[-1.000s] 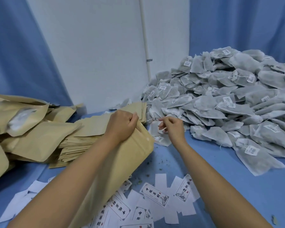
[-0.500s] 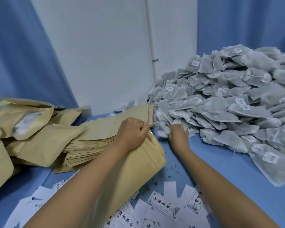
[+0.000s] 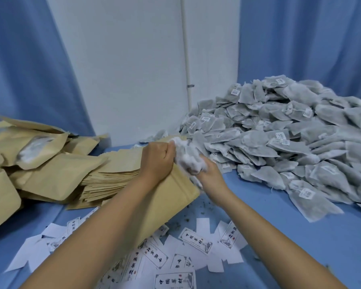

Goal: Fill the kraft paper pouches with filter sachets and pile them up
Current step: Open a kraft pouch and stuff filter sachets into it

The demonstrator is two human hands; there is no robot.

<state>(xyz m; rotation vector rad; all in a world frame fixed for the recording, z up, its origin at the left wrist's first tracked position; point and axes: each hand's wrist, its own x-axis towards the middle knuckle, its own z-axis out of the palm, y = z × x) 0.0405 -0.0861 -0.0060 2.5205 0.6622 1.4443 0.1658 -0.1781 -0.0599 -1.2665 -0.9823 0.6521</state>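
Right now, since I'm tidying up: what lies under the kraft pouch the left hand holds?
Printed paper labels stick out from under the kraft pouch, on the blue tabletop. Anything further beneath is covered by pouch and forearm.

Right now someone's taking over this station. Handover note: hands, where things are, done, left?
Left hand: grips the top edge of a kraft pouch, held tilted.
Right hand: holds a bunch of sachets right at the pouch top; whether any are inside cannot be seen.
Supply: sachet heap on the right; flat empty pouches stacked behind the left hand.
Done: bulging filled pouches piled far left.
Left: push this bunch in, add the pouch to the pile, repeat.
Printed labels lie loose in front.
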